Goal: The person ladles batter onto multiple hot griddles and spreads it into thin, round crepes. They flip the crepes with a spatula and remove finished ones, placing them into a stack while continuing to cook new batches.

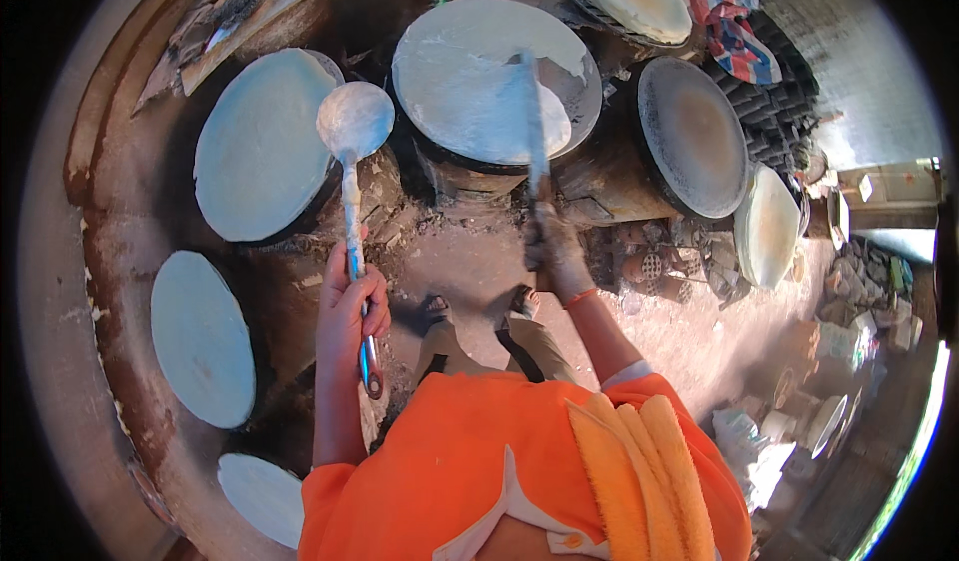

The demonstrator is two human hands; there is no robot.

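My left hand (358,296) is wrapped round the handle of a long metal ladle (356,121), whose round bowl is coated with pale batter. The bowl is raised between the left and middle griddles. My right hand (555,251), slightly blurred, grips a long flat spatula (534,116) by its lower end. Its blade reaches over the right part of the middle griddle (587,91). White batter (470,81) covers most of that round plate, with a ragged edge and a dark uncovered patch at the right. Whether the blade touches the batter, I cannot tell.
A batter-covered griddle (265,146) stands at the left, with more pale rounds (203,339) nearer me. At the right are a bare dark griddle (692,136) and a pale round (769,226). Stacked dark briquettes (769,111) lie behind; cylindrical briquettes (644,266) sit on the floor.
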